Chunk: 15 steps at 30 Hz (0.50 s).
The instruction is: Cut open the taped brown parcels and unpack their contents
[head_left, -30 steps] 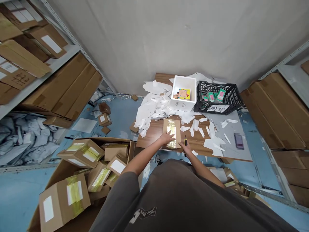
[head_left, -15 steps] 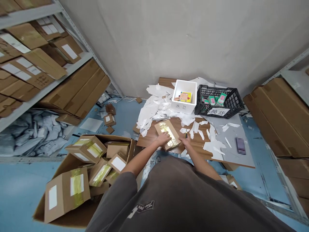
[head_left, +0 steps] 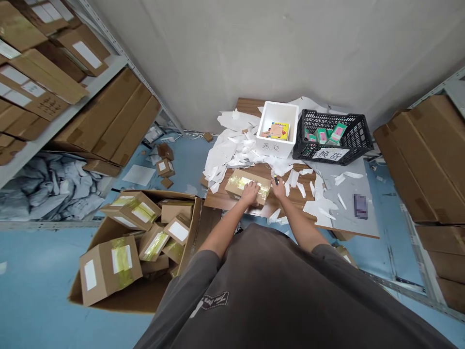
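A taped cardboard box (head_left: pixel 236 180) lies on the wooden table (head_left: pixel 214 199), long side running left to right, with a white label under shiny tape on top. My left hand (head_left: pixel 250 192) rests on the box's upper face, fingers spread over the label and tape. At the box's right end, my right hand (head_left: pixel 278 188) is closed around a small black and yellow utility knife (head_left: pixel 275 180), its tip pointing away from me. The blade itself is too small to make out. Torn white paper scraps (head_left: pixel 292 178) lie just right of this hand.
Behind the box stand a white foam bin (head_left: pixel 274 149) with small packs and a black crate (head_left: pixel 336 154) with green-and-pink boxes. A large carton (head_left: pixel 198 218) of taped parcels sits at left. Shelves (head_left: pixel 109 65) and tall cartons (head_left: pixel 410 160) flank the table.
The box has turned from slanting to nearly crosswise, with my left hand still on top. My right hand, holding the knife, has stayed by its right end. The view has shifted slightly.
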Available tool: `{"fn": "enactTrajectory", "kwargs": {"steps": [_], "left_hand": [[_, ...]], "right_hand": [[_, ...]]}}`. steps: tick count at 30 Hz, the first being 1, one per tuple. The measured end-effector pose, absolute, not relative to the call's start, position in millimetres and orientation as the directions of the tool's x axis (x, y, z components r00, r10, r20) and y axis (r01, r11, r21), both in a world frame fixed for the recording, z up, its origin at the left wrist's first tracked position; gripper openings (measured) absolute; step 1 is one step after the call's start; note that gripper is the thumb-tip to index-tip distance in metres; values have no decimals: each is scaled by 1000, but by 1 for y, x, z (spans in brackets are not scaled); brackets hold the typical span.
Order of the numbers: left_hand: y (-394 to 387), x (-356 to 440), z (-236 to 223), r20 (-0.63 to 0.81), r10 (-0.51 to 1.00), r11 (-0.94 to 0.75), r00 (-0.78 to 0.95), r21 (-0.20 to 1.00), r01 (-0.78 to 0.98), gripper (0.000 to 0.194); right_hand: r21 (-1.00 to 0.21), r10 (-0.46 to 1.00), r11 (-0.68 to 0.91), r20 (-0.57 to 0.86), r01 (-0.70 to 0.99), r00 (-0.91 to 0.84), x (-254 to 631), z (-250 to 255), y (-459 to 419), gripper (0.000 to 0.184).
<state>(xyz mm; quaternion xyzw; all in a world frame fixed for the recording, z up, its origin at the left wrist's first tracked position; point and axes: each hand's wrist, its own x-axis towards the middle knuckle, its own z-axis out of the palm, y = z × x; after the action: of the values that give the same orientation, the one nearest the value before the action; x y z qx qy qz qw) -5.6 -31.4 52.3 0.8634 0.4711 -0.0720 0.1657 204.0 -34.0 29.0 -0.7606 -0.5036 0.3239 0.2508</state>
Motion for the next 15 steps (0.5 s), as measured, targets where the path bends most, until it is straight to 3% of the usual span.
{"fn": "enactTrajectory", "kwargs": {"steps": [2,4,7,12,15], "left_hand": [[-32,-5,49,-318,767,-519,557,205,830,108],[-32,-3,46,-357,744,-529,564,200,825,112],[-30,-3,45,-358,734,-540,577,208,816,114],[-32,-7,50,-341,731,-552,591,215,806,112],[-32,-7,52,-354,730,-548,585,210,810,114]], "right_hand": [[-771,950,-309,-225,557,216,209,26,-56,40],[-788,950,-299,-297,538,93,214,26,-78,42],[-730,907,-283,-415,622,-74,223,31,-99,45],[-543,899,-157,-424,825,-108,240,43,-98,36],[-600,863,-147,-467,786,-194,247,46,-90,45]]}}
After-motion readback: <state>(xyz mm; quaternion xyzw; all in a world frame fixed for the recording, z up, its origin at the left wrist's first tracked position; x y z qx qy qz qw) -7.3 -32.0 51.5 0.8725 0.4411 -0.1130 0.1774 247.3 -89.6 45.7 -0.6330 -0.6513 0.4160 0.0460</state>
